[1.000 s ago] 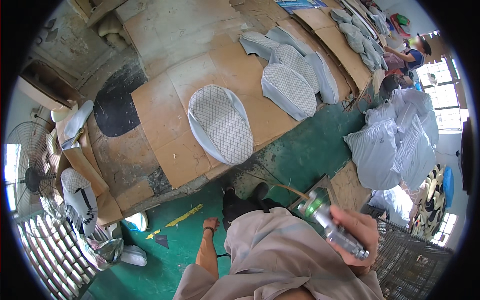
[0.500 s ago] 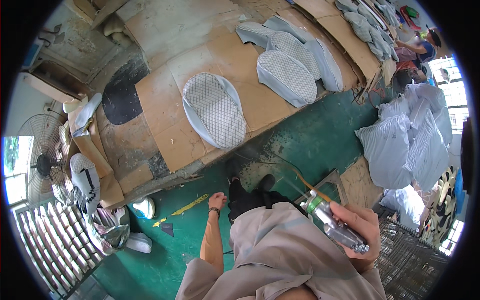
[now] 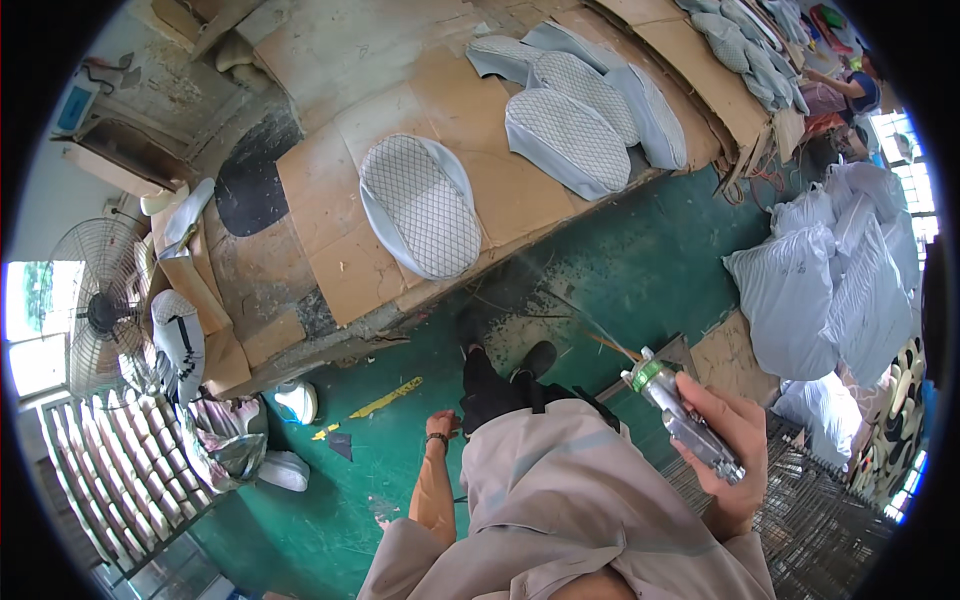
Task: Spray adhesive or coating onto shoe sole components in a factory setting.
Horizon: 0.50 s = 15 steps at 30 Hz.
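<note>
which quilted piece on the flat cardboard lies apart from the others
The leftmost quilted piece, lying alone on the cardboard; the other quilted pieces there lie bunched farther right.

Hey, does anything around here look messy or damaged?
Yes. The yellow strip on the green floor is ragged and broken, a dark scrap lying beside it. Pale speckles blotch the floor near the table, perhaps overspray or wear. The spray gun in the right hand looks undamaged.
</note>
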{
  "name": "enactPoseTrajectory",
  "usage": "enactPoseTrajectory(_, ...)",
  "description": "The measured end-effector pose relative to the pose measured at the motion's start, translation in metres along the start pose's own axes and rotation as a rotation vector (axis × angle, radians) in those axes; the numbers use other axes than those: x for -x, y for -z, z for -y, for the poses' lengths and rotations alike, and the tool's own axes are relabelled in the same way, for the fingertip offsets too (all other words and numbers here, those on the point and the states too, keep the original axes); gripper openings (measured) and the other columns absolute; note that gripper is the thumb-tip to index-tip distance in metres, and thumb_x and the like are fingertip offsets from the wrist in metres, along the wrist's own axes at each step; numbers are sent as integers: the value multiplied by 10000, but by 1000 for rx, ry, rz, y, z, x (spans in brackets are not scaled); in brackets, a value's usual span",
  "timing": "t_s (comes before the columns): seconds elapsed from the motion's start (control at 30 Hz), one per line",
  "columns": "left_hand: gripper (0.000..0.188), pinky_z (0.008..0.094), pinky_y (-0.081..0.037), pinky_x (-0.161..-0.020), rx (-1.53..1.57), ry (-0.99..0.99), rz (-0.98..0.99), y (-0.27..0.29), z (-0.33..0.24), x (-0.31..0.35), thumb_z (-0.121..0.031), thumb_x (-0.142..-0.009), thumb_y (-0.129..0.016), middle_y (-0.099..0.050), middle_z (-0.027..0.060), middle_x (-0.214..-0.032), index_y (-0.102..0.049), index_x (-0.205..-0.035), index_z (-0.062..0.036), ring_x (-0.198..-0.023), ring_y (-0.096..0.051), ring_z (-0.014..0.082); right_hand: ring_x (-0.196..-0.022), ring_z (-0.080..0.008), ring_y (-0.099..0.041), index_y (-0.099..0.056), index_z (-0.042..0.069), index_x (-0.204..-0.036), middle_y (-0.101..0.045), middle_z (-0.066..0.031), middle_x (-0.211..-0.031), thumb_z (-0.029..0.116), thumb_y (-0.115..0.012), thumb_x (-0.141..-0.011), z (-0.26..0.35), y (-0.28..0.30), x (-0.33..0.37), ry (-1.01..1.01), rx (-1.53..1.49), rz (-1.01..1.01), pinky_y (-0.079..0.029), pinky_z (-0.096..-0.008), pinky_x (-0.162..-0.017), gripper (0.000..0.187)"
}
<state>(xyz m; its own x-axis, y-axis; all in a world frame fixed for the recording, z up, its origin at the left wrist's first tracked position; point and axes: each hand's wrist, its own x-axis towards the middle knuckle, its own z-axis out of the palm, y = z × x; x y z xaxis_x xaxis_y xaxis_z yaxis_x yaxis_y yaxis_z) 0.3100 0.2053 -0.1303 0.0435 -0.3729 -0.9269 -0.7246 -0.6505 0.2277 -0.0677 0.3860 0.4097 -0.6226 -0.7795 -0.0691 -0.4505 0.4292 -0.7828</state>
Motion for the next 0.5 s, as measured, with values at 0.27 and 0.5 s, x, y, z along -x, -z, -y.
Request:
enactPoseTrajectory(0.27,312,384,-610,-695,62,-81,19,-23,-2,3,-286,-1019,-684,-791,80,-994,-729,-1223,-54,-841,-763,196,-909,-256,-669,-760,26,-1280,-731,-136,-1038,39,-816,-700,-15,22,24,-152,33,15,-507,-342,-837,583)
enactPoseTrajectory(0.5,314,364,-612,-696,109,-147,23,-37,-7,0,-283,-1014,-686,-790,79,-1026,-729,-1222,-52,-863,-770,192,-863,-259,-674,-770,9,-1249,-726,-145,-981,90,-823,-727,-26,35,37,-96,-66,74,-509,-346,-803,531)
